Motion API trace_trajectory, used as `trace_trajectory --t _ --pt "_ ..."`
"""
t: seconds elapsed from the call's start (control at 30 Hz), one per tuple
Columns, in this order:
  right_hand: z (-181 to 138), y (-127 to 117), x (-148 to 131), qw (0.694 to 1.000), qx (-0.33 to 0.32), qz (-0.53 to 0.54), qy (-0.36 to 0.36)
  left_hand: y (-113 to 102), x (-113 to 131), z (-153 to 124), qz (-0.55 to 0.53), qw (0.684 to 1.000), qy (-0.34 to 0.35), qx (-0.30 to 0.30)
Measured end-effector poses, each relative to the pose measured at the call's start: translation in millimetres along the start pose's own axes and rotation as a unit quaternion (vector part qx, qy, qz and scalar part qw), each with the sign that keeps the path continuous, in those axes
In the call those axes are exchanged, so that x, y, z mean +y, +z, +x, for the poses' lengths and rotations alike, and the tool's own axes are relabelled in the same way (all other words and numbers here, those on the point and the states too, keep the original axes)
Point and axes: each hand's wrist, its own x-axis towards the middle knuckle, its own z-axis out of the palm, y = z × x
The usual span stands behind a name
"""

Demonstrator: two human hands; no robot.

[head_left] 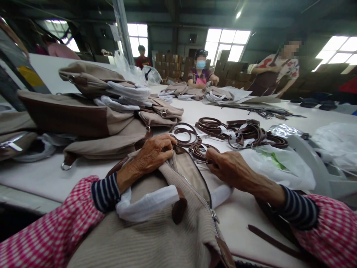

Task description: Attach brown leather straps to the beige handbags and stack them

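A beige ribbed handbag [150,238] with brown trim lies in front of me, its zipper [192,186] undone and the pale lining showing. White wrapping covers its handle [150,204]. My left hand [153,156] is closed on the bag's top edge, at the far end of the opening. Beyond the bag, my right hand [234,171] has its fingers curled onto a small coiled brown strap [205,150], pinching its near side. The fingertips of that hand are partly hidden. A loose brown strap end [273,238] lies below my right forearm.
More beige bags [92,111] are piled at the left. Several coiled brown straps [242,134] lie past my right hand, beside white plastic bags [281,167] and a grey plastic object [309,167]. Co-workers [200,70] stand across the white table [189,108].
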Motion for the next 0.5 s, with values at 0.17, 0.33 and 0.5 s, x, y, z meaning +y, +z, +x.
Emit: trace_trajectory --t 0.17,0.33,0.5 --pt "14.7 -7.9 -2.4 0.986 0.079 0.143 0.012 -3.3 3.7 1.4 -0.011 1.000 -0.008 -0.013" --pt "38.9 -18.9 -30.0 0.973 0.071 0.216 -0.045 -4.5 4.0 1.9 -0.007 1.000 -0.011 -0.026" --pt "50.0 -9.5 -49.2 0.973 0.033 0.210 -0.091 -3.4 0.7 0.5 -0.036 0.999 -0.006 -0.019"
